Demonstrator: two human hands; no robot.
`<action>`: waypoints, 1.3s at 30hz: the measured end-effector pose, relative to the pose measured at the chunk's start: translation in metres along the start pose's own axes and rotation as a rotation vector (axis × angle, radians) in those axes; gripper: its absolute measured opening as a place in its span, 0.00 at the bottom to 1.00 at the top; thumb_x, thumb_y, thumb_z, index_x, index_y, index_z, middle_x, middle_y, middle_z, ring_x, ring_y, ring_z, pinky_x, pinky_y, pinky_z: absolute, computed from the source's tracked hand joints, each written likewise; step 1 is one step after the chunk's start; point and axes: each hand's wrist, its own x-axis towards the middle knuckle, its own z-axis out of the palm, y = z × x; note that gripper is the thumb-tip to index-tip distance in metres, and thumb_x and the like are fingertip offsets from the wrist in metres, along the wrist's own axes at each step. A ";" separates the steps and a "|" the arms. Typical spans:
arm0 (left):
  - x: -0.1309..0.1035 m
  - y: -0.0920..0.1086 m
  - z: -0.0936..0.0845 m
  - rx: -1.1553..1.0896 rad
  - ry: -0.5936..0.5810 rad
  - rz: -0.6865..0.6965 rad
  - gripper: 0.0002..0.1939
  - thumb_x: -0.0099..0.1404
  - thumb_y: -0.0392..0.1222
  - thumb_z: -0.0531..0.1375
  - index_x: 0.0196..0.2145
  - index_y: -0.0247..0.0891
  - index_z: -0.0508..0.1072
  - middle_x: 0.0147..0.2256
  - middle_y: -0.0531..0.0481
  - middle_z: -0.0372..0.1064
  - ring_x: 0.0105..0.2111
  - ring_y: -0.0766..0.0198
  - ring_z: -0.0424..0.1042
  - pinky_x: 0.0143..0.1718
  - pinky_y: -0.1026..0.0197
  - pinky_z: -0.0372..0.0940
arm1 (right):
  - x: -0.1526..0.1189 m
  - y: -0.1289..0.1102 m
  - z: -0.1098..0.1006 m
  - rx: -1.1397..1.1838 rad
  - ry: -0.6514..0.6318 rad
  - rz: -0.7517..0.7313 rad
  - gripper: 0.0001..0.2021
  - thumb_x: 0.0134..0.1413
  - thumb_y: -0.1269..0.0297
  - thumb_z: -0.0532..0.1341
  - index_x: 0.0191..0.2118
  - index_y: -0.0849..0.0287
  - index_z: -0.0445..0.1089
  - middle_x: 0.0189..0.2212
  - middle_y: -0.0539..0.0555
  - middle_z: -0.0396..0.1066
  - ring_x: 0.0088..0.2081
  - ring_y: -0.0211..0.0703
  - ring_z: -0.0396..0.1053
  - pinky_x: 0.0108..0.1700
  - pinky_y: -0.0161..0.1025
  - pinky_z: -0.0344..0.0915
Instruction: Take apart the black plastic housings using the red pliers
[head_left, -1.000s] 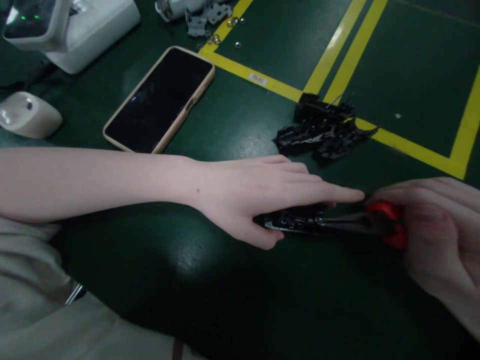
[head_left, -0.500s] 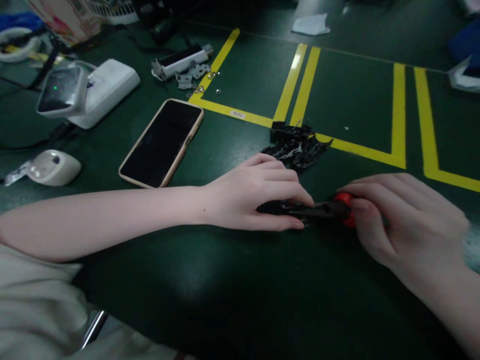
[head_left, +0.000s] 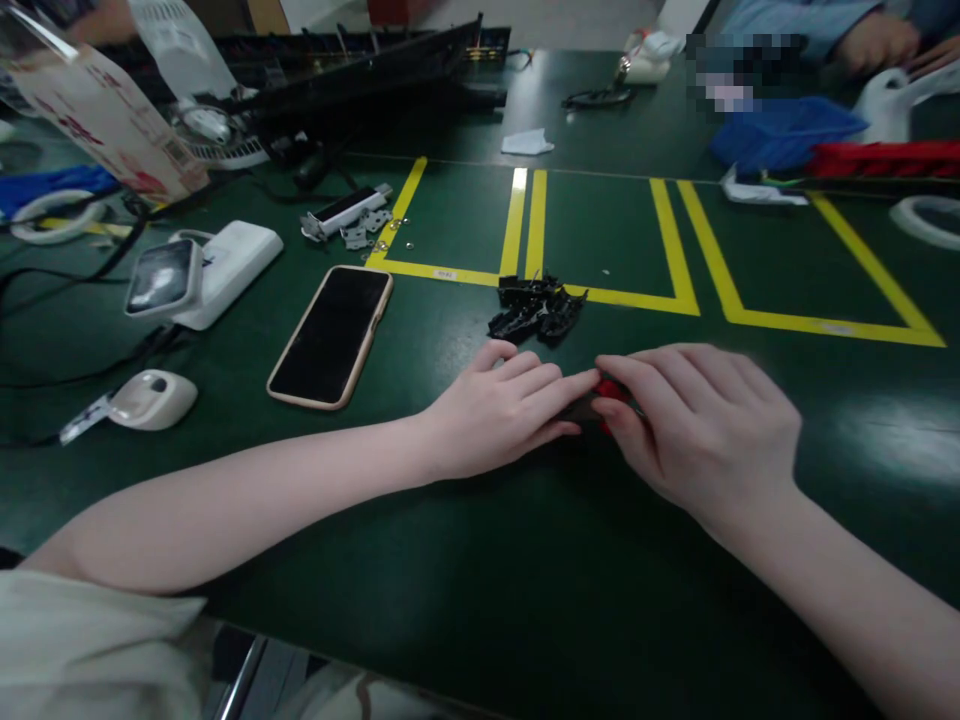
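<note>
My left hand (head_left: 499, 415) lies low over the green table, thumb and index finger closed around a small black part that is almost wholly hidden now. My right hand (head_left: 701, 430) grips red-handled pliers (head_left: 613, 391). Their dark jaws point left, between the left thumb and index finger; whether they bite on the part I cannot tell. Just beyond my left hand is a heap of black plastic pieces (head_left: 534, 308).
A phone (head_left: 330, 338), a white mouse-like device (head_left: 154, 398) and a white box (head_left: 232, 270) lie to the left. Metal brackets (head_left: 364, 228) and small rings are behind. Yellow tape (head_left: 637, 298) marks the table. Another person's hands (head_left: 877, 42) show at far right, near a blue bin (head_left: 787, 135).
My view has tilted up, bringing more of the far table into sight. The right hand sits closer to the left one, and less of the pliers and black part shows.
</note>
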 end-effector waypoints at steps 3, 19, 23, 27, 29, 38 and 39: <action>-0.001 0.007 -0.001 0.052 -0.003 -0.058 0.18 0.76 0.45 0.50 0.56 0.31 0.67 0.43 0.45 0.75 0.42 0.57 0.71 0.45 0.53 0.57 | 0.000 -0.005 -0.004 -0.018 0.004 0.024 0.15 0.64 0.59 0.58 0.46 0.67 0.70 0.34 0.59 0.74 0.37 0.48 0.70 0.35 0.41 0.62; -0.002 -0.001 -0.001 0.024 0.025 -0.227 0.13 0.76 0.45 0.50 0.46 0.35 0.69 0.41 0.48 0.75 0.41 0.58 0.70 0.49 0.52 0.51 | -0.019 -0.029 -0.017 0.340 0.213 0.023 0.09 0.56 0.70 0.64 0.43 0.60 0.69 0.35 0.54 0.74 0.38 0.43 0.70 0.37 0.42 0.65; -0.004 0.000 -0.004 -0.043 0.101 -0.196 0.13 0.76 0.46 0.50 0.48 0.35 0.68 0.43 0.47 0.75 0.41 0.59 0.71 0.50 0.53 0.51 | -0.037 -0.033 -0.027 0.665 0.051 0.277 0.04 0.60 0.72 0.61 0.39 0.57 0.70 0.34 0.51 0.73 0.36 0.38 0.71 0.36 0.38 0.68; -0.004 0.006 -0.007 -0.135 0.181 -0.154 0.15 0.77 0.47 0.48 0.46 0.35 0.68 0.40 0.48 0.75 0.39 0.61 0.71 0.49 0.53 0.51 | -0.050 -0.027 -0.028 0.843 -0.024 0.521 0.14 0.58 0.64 0.65 0.49 0.52 0.69 0.32 0.50 0.71 0.29 0.37 0.69 0.28 0.36 0.68; -0.003 0.010 -0.007 -0.170 0.189 -0.106 0.16 0.77 0.49 0.47 0.46 0.35 0.68 0.38 0.49 0.74 0.38 0.61 0.71 0.49 0.53 0.51 | -0.051 -0.023 -0.024 1.139 -0.062 0.603 0.30 0.54 0.57 0.68 0.61 0.47 0.60 0.35 0.49 0.71 0.25 0.35 0.66 0.23 0.35 0.66; 0.006 0.033 0.000 -0.262 0.080 0.020 0.15 0.75 0.50 0.49 0.44 0.37 0.69 0.36 0.51 0.74 0.39 0.63 0.71 0.50 0.53 0.51 | -0.056 -0.024 -0.033 1.532 0.171 0.646 0.35 0.45 0.57 0.73 0.59 0.43 0.61 0.43 0.52 0.69 0.37 0.41 0.71 0.30 0.38 0.70; 0.007 0.035 0.001 -0.259 0.080 0.019 0.15 0.75 0.50 0.50 0.43 0.37 0.70 0.35 0.51 0.74 0.39 0.63 0.71 0.50 0.53 0.51 | -0.058 -0.025 -0.035 1.540 0.178 0.643 0.37 0.43 0.57 0.74 0.59 0.44 0.61 0.43 0.53 0.69 0.38 0.41 0.71 0.30 0.38 0.70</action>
